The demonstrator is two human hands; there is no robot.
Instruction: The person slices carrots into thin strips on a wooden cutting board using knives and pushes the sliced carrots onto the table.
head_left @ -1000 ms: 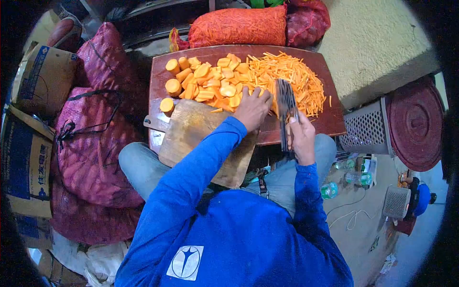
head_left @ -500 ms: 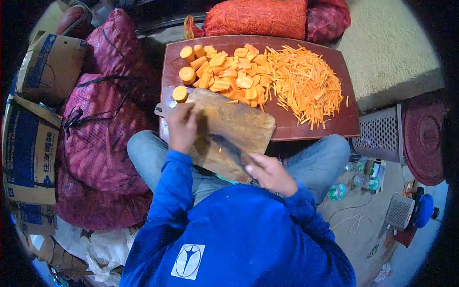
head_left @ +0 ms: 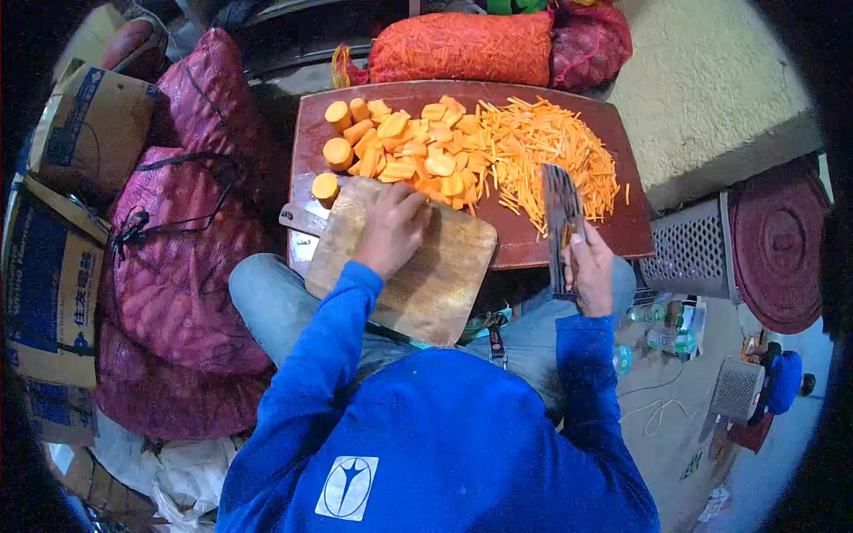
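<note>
Over the upper part of the wooden cutting board [head_left: 435,275], my left hand [head_left: 392,229] has its fingers bent down near the lower edge of the sliced carrot pieces [head_left: 400,142]; its fingertips and anything under them are hard to make out. My right hand [head_left: 590,266] grips a broad-bladed knife [head_left: 561,209], raised with its blade pointing away from me near the pile of carrot strips [head_left: 533,160]. Thick carrot chunks [head_left: 338,153] stand at the left of the red table [head_left: 622,231]. The board lies tilted across the table's front edge and my lap.
Large red mesh sacks [head_left: 178,266] and cardboard boxes [head_left: 89,133] stand at the left. An orange mesh bag [head_left: 462,49] lies behind the table. At the right are a concrete ledge [head_left: 711,98], a grey crate [head_left: 689,249], a maroon lid [head_left: 777,244] and plastic bottles [head_left: 662,338].
Since half a second ago, my left hand has moved right and away from me. The knife in my right hand has gone from low over the board to raised at the right.
</note>
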